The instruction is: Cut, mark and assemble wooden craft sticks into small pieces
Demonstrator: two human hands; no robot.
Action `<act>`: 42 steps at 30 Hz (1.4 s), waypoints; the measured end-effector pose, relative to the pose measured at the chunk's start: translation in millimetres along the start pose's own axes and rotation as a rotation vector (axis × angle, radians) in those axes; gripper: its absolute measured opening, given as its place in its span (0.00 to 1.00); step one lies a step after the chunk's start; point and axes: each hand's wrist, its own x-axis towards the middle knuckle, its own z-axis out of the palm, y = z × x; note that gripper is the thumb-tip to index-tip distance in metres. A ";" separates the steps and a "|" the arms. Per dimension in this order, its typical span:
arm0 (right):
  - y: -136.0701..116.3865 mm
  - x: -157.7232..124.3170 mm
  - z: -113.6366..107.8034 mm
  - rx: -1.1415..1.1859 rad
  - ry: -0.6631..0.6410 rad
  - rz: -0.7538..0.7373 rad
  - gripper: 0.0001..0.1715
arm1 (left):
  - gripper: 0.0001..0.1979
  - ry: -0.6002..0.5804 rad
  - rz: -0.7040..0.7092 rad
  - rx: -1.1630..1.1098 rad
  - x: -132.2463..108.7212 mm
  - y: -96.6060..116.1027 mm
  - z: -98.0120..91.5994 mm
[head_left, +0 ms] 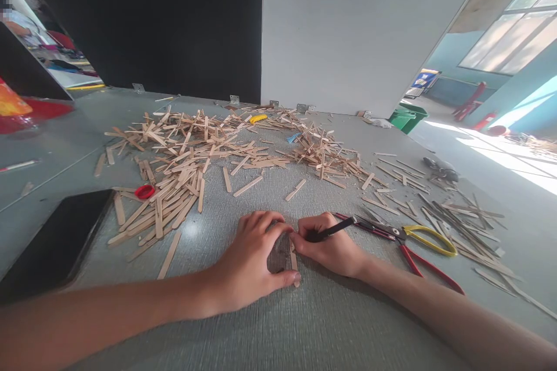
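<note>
My left hand (256, 260) spans a wooden popsicle stick (294, 260) on the grey tabletop. Its thumb presses the stick's near end, while the fingers curl over the far end. My right hand (328, 246) is closed around a black pen (333, 229), whose upper end points to the right. The pen's tip is hidden behind my fingers, close to the stick. Two more popsicle sticks, a single one (295, 190) beyond my hands and another (169, 255) by my left forearm, lie loose.
Popsicle sticks (187, 168) pile up at centre left, with a red ring (144, 191) and a yellow object (258, 118) among them. A dark phone or tablet (61, 231) lies left. Cutters with yellow and red handles (429, 240) and narrow strips (461, 226) lie right. Upright panels (339, 34) stand behind.
</note>
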 end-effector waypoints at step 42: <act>1.0 2.5 -0.6 0.006 0.055 -0.027 0.21 | 0.29 -0.024 -0.015 0.009 0.0 0.0 -0.5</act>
